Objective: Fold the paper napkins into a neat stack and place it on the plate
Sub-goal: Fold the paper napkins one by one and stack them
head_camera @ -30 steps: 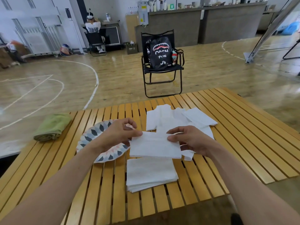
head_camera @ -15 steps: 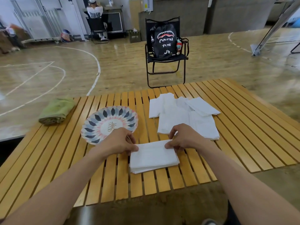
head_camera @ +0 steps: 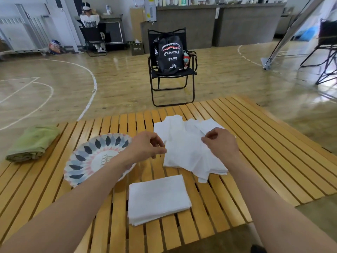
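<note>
- White paper on a slatted wooden table (head_camera: 255, 143): a person's left hand (head_camera: 145, 146) and right hand (head_camera: 221, 143) pinch the two upper corners of the top sheet on the loose pile of unfolded napkins (head_camera: 189, 152), apparently lifting it for folding.
- Both grips close on that one sheet, thumb against fingertips.
- One folded stack (head_camera: 157, 197) lies on the table near the front edge, apart from the pile and not yet on the plate (head_camera: 87, 161).
- Next, by the look of it: raise the sheet clear without dragging others along, then fold it edge to edge.
- Counted: one patterned plate, bare; one folded stack; one loose pile, its sheets too overlapped to number; one green cloth (head_camera: 32, 142) at far left.
</note>
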Demonstrator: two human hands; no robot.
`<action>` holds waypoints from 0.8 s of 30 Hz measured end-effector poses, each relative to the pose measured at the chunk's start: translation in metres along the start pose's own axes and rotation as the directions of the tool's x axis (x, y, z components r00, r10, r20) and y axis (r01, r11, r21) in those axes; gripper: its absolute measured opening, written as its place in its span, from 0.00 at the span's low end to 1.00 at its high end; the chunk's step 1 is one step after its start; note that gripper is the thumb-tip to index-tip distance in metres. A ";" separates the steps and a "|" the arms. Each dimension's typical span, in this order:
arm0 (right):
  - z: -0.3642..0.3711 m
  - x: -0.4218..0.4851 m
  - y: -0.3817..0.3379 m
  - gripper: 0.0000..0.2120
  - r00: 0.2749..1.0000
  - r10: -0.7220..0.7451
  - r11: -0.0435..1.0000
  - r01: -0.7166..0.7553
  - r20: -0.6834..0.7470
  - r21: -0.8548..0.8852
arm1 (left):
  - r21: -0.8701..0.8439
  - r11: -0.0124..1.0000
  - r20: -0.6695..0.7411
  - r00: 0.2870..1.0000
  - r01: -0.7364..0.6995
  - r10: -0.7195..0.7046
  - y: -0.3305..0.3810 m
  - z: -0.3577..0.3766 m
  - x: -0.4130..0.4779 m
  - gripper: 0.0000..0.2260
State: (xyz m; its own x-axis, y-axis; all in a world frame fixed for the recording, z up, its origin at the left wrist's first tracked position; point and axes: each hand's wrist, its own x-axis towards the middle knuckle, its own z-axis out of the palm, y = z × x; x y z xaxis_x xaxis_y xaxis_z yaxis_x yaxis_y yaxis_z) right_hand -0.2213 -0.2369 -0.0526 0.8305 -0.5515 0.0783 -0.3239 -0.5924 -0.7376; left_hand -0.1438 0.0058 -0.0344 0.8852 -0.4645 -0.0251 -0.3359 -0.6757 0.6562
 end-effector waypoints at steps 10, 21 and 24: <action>0.007 0.060 0.058 0.19 0.989 0.118 0.976 -0.133 -0.093 -0.172 | -0.285 0.957 0.045 0.997 -0.051 0.067 0.042 0.063 0.099 0.11; 0.000 0.046 0.053 0.20 0.999 0.037 0.975 -0.028 0.038 -0.222 | -0.484 0.866 0.130 0.989 0.125 -0.070 0.052 0.078 0.093 0.14; 0.001 0.039 0.049 0.12 0.999 0.048 0.990 -0.051 -0.025 -0.128 | -0.506 0.851 0.149 0.986 0.140 -0.074 0.052 0.076 0.085 0.15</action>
State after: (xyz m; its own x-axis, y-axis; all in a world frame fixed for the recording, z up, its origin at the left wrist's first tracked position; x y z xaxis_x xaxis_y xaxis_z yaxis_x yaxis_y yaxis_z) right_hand -0.2041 -0.2869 -0.0868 0.8022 -0.5940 0.0593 -0.4213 -0.6338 -0.6487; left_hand -0.1107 -0.1127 -0.0600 0.8498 -0.4933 -0.1855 0.0010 -0.3504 0.9366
